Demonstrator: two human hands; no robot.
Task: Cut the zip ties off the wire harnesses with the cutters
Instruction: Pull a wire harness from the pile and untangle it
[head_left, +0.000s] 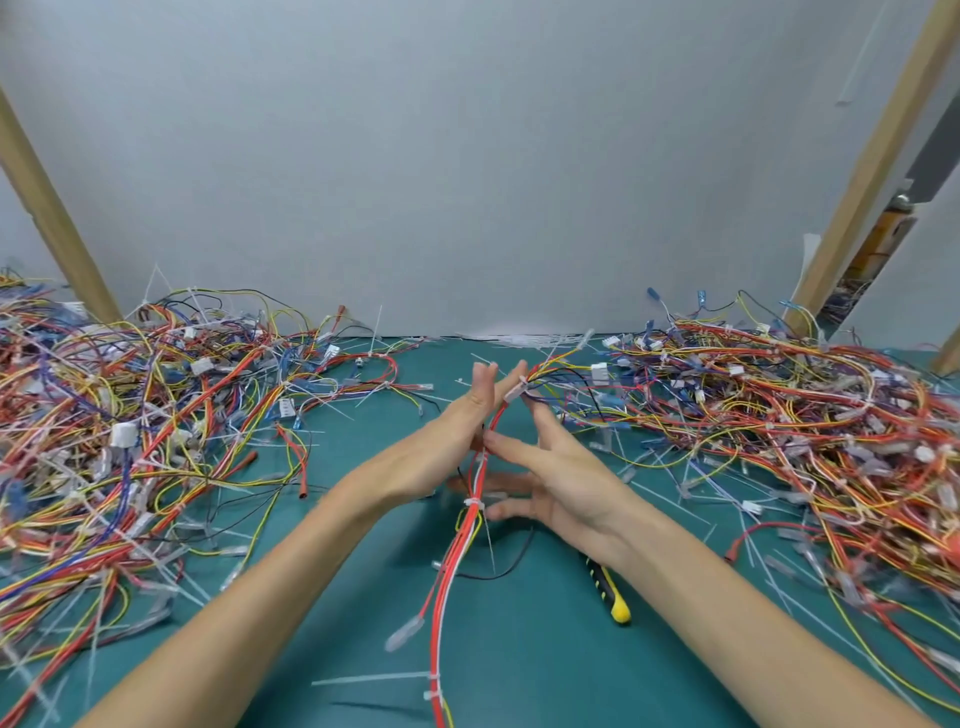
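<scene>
A wire harness of red, white and yellow wires runs from the mat's near edge up between my hands. White zip ties bind it at one spot just below my hands and at another near the bottom edge. My left hand lies with straight fingers along the harness's left side, its fingertips by the white connector. My right hand has its fingers spread, the thumb touching the harness. The cutters, with a yellow and black handle, lie on the mat under my right wrist; neither hand holds them.
Large tangled piles of coloured harnesses lie on the left and on the right of the green mat. Cut zip tie pieces are scattered about. A grey wall stands behind, with wooden posts at both sides.
</scene>
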